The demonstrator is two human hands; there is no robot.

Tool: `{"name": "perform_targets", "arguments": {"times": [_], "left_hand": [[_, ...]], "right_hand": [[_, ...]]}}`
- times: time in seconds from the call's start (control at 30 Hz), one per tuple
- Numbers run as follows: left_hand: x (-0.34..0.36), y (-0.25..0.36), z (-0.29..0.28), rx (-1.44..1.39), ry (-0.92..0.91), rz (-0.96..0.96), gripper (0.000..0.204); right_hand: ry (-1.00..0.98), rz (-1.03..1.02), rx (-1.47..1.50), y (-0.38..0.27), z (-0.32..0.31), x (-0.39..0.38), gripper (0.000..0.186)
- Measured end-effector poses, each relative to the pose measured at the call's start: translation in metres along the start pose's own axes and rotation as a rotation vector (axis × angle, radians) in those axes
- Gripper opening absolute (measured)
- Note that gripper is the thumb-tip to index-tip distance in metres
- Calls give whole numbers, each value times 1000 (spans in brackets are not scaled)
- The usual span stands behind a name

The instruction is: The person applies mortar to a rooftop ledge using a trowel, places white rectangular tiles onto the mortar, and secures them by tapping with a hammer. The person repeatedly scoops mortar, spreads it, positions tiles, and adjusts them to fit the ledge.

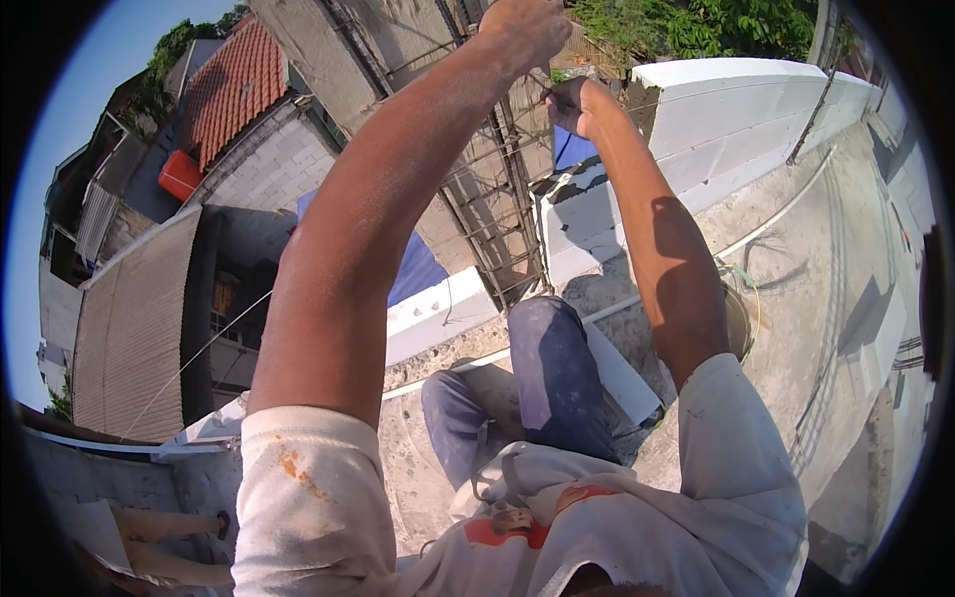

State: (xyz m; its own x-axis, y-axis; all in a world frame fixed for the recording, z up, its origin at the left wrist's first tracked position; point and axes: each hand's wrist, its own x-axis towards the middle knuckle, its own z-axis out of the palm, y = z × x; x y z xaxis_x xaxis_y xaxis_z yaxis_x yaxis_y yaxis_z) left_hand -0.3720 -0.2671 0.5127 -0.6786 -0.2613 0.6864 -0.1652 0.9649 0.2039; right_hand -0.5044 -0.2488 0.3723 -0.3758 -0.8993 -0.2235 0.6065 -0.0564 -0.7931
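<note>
My left hand (522, 30) is raised at the top of the rebar cage (507, 214), fingers curled; what they hold is hidden. Just below and right of it, my right hand (572, 104) pinches something thin and dark, too small to make out, beside the bars. The steel cage rises from the ledge against a rough grey concrete column (338, 50). My bent knees (552, 368) in blue trousers are at its base.
White block walls (736, 99) flank the cage, with blue sheeting (418, 274) behind. A white pipe (776, 209), white board (622, 373) and bucket (741, 313) lie right. Tiled (224, 90) and corrugated (124, 333) roofs are left. Another person's legs (159, 542) show lower left.
</note>
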Motion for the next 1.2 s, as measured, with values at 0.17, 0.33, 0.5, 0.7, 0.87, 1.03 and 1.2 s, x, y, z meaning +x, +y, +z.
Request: {"name": "perform_targets", "arguments": {"times": [0.17, 0.33, 0.5, 0.7, 0.87, 1.03, 1.2], "left_hand": [[9, -4, 9, -35, 31, -7, 39], [10, -7, 13, -61, 41, -19, 39], [17, -3, 18, -92, 53, -15, 39], [9, -13, 18, -93, 52, -32, 40], [17, -11, 23, -120, 70, -20, 40], [16, -13, 25, -121, 68, -28, 40], [18, -7, 27, -133, 68, -17, 41]], "right_hand": [[4, 56, 72, 1, -11, 28, 14], [127, 27, 139, -2, 0, 43, 11], [126, -51, 112, -10, -8, 47, 15], [229, -159, -40, 3, 21, -12, 5], [-56, -199, -149, 7, -14, -14, 18], [-86, -99, -283, 5, -13, -38, 19], [-21, -77, -6, -2, -7, -27, 22]]}}
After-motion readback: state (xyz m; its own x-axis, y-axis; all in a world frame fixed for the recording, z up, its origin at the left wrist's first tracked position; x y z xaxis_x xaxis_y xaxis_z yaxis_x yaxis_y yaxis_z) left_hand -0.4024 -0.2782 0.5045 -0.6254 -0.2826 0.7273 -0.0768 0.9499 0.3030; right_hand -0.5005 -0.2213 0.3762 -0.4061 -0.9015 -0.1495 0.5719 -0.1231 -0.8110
